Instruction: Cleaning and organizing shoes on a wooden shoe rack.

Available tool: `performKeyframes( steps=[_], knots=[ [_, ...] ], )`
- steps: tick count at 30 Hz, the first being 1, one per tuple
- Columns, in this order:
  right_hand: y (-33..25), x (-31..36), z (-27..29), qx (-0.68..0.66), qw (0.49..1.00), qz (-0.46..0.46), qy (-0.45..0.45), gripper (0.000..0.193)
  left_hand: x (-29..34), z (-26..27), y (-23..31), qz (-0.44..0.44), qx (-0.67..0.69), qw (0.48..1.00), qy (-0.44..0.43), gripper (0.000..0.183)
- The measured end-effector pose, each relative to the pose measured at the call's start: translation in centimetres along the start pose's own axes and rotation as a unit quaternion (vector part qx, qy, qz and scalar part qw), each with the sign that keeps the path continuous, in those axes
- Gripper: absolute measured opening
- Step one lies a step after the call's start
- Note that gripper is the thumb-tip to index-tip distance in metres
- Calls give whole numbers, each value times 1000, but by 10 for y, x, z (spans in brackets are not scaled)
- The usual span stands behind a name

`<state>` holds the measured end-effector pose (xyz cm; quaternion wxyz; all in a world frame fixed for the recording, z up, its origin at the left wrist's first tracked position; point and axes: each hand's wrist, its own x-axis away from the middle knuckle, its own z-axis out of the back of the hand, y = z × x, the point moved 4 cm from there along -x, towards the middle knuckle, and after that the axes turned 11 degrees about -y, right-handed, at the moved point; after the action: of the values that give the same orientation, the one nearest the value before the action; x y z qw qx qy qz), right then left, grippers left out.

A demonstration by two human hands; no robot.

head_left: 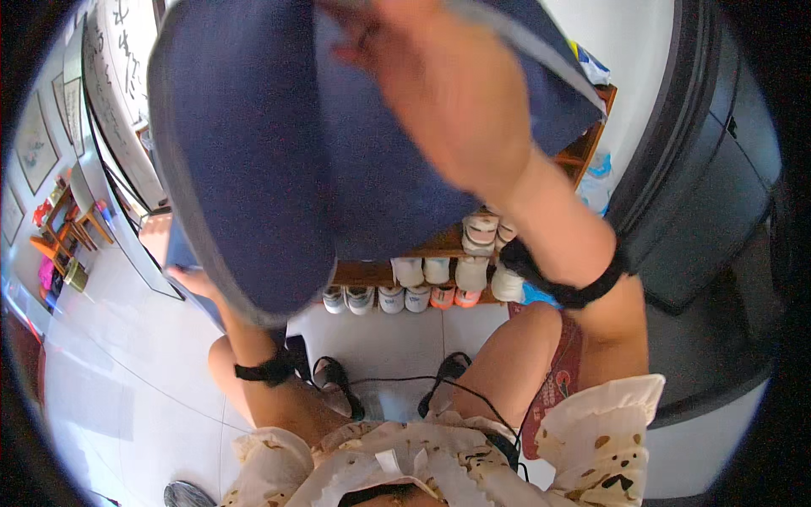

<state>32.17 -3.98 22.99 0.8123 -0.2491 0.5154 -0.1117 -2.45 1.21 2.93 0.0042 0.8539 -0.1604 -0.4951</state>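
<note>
A grey-edged navy cloth (253, 152) is being grasped in left hand (198, 284) and right hand (460, 101), shoes (391, 298) possibly being knocked should either grip slip.

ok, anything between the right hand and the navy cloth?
Nothing visible. The right hand is directly in front of the navy cloth's upper part; blurred fingers make contact hard to confirm. The shoe rack is beyond the cloth, not between.
</note>
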Motion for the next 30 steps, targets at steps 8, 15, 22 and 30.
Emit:
performKeyframes(
  steps=[8,15,22,30],
  knots=[
    [56,-160,151,-31,982,19,184,58,-59,-172,38,-151,-202,966,60,59],
    [181,-105,346,100,860,-391,312,44,22,-130,-41,-120,-787,559,-233,51],
    [191,-73,296,279,835,-445,165,34,-80,-101,-38,-119,-857,435,-248,80],
    [171,-81,284,130,905,-390,108,35,-248,-208,-91,-228,-878,373,-195,33]
  ],
)
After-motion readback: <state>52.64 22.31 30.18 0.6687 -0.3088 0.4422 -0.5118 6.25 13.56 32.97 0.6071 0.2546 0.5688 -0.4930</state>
